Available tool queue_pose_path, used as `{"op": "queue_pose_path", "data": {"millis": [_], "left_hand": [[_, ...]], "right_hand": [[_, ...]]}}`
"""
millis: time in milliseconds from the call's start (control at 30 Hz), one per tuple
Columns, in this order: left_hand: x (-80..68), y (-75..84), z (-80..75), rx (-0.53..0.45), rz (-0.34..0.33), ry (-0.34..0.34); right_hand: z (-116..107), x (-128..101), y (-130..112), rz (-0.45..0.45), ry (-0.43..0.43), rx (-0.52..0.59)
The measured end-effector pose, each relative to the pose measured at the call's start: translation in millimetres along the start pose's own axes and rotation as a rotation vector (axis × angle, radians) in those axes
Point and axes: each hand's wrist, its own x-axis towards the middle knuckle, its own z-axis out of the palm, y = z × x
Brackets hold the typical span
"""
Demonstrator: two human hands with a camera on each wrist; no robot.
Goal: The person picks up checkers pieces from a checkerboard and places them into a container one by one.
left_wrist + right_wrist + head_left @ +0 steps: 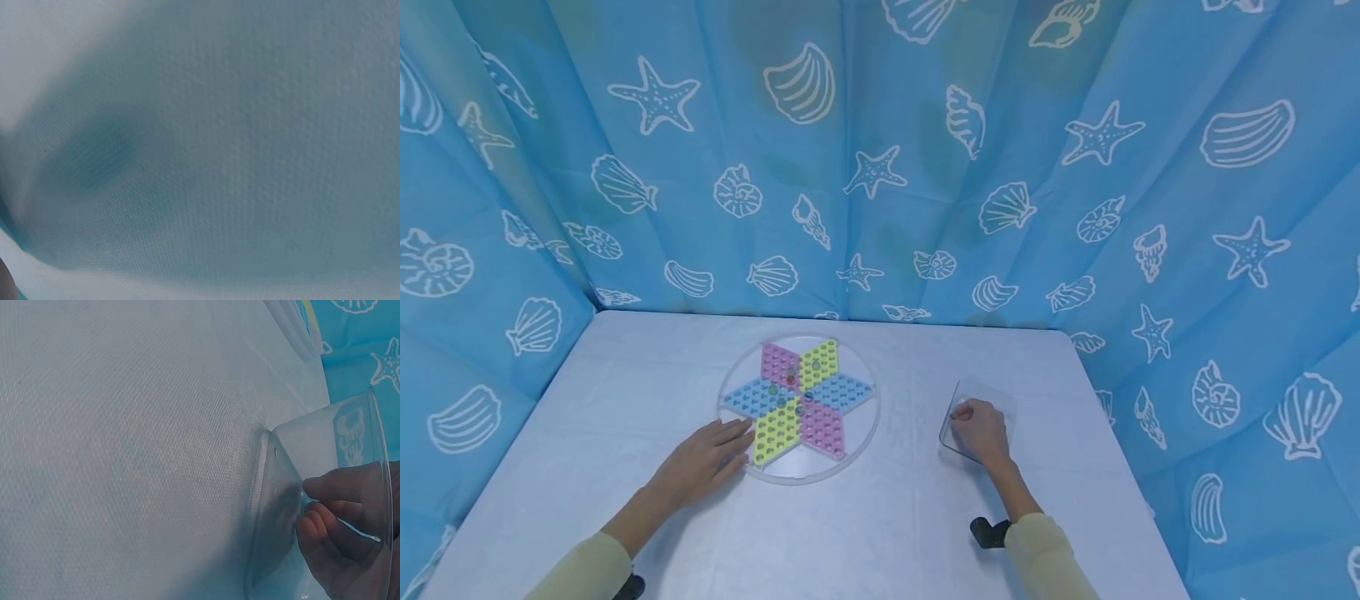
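Blue seashell curtain (880, 150), white table (625, 392)

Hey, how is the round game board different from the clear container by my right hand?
The game board is round and lies flat, with a coloured star of pegholes and a few marbles on it; the clear container is squarish, colourless and looks empty. The left hand rests with straight fingers at the board's edge, while the right hand curls over the container's rim. Both are transparent plastic on the white table.

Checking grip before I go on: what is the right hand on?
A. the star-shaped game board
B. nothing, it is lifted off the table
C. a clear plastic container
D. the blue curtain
C: the right hand curls its fingers inside the clear plastic container, away from the star-shaped game board, where the left hand rests.
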Motion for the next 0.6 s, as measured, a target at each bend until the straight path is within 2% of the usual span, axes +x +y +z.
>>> {"op": "queue_pose_path", "data": {"millis": [600], "left_hand": [[-0.6,-1.0,1.4,-0.004,-0.009,0.0]], "right_hand": [[-0.4,-0.6,-0.6,-0.044,0.015,-0.008]]}}
